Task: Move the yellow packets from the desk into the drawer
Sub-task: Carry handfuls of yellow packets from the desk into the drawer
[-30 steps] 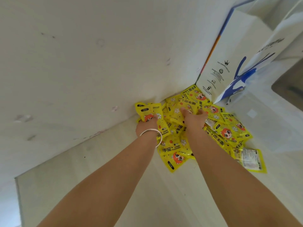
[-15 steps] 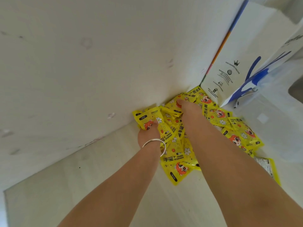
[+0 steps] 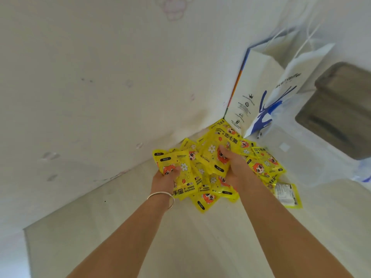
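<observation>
Both hands meet the pile of yellow hand-warmer packets (image 3: 202, 177): left hand (image 3: 164, 180) at 9 o'clock, right hand (image 3: 235, 167) at 3, fingers curled gripping packets.

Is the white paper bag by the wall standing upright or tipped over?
Upright. The bag stands on the desk against the wall, handles at top, base beside the yellow packets.

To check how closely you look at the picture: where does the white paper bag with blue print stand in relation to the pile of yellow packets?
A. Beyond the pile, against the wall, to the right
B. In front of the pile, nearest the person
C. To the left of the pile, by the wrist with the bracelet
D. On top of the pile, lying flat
A: the white paper bag stands upright against the wall, just past the far right end of the yellow packets.
</observation>
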